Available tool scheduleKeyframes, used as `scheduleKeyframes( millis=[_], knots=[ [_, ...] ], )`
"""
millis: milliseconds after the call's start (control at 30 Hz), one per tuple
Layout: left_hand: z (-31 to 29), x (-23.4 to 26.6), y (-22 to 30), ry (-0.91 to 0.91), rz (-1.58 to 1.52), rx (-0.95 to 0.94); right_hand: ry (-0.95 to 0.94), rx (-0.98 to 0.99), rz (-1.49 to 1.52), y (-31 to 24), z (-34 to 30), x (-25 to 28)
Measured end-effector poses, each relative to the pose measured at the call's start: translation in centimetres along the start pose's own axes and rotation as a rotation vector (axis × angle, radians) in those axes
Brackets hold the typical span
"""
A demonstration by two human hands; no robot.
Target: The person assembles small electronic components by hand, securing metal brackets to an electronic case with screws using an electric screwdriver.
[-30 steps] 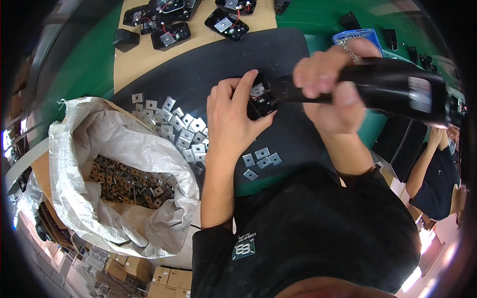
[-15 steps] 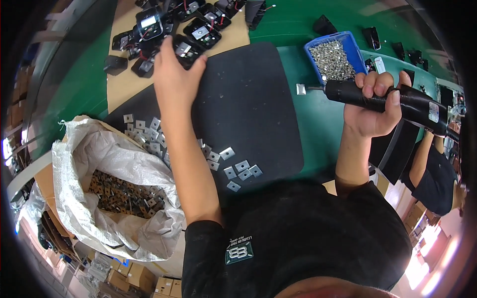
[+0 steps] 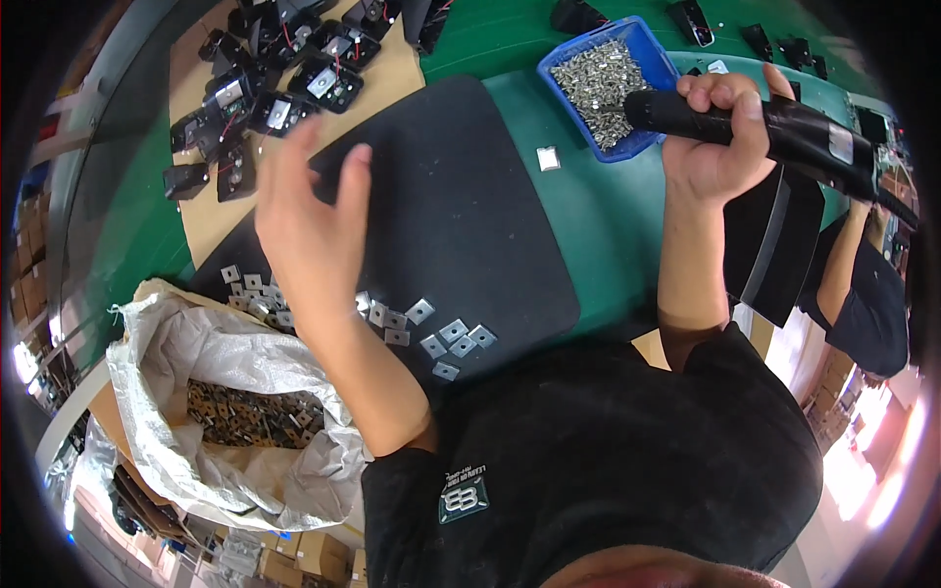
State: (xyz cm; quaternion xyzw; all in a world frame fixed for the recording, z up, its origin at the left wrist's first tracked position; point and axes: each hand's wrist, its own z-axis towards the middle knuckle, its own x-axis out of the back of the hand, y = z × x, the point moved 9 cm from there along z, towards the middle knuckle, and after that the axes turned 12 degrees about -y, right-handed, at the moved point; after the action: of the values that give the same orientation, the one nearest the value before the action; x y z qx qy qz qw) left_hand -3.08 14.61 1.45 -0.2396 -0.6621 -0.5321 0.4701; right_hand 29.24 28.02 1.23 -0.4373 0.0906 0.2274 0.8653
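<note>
My right hand (image 3: 720,137) is wrapped round a black electric screwdriver (image 3: 799,137). Its front end points left, over the blue bin (image 3: 659,61) of small silver screws (image 3: 598,83); the bit cannot be made out there. My left hand (image 3: 312,211) hangs above the left part of the black mat (image 3: 446,186), fingers apart and somewhat blurred, with nothing in it. Beyond its fingertips, black plastic housings (image 3: 326,83) with red wires lie on a sheet of cardboard (image 3: 387,88). Square metal plates (image 3: 454,331) with centre holes lie scattered on the mat near my left forearm.
A white woven sack (image 3: 147,392) holding many small metal plates stands at the left, below the table edge. One shiny square piece (image 3: 548,159) lies on the green table (image 3: 534,108). More black parts (image 3: 691,22) lie at the far right. Another person (image 3: 867,294) is at the right.
My left hand has drawn back from the black housings toward me. The screwdriver's front end has moved from beside the shiny square piece to over the screw bin. The view has shifted a little.
</note>
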Motion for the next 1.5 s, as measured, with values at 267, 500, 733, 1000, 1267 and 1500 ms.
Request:
scheduleKeyframes(
  millis=[267, 500, 733, 1000, 1267, 1500],
  knots=[
    [-8.8, -2.0, -2.4, -0.437, -0.018, -0.068, 0.070, -0.144, -0.054, -1.3, 1.2, 4.5],
    [-11.5, -4.4, -1.6, -0.493, -0.029, -0.104, 0.058, -0.093, -0.064, -1.9, 0.9, 3.2],
    [-10.6, -5.1, -0.5, -0.383, -0.049, -0.083, -0.074, 0.019, 0.103, -2.7, 0.4, 0.3],
    [-1.0, -4.6, 5.7, -0.190, -0.057, -0.419, -0.080, 0.036, 0.056, -4.0, 0.2, 0.1],
    [10.9, -5.9, 10.9, -0.088, 0.102, -0.669, -0.013, -0.062, 0.008, -3.9, 0.2, -0.7],
    [13.3, -11.6, 10.4, -0.483, 0.277, -0.780, 0.036, -0.068, -0.083, -3.2, 0.6, -0.1]
  ],
)
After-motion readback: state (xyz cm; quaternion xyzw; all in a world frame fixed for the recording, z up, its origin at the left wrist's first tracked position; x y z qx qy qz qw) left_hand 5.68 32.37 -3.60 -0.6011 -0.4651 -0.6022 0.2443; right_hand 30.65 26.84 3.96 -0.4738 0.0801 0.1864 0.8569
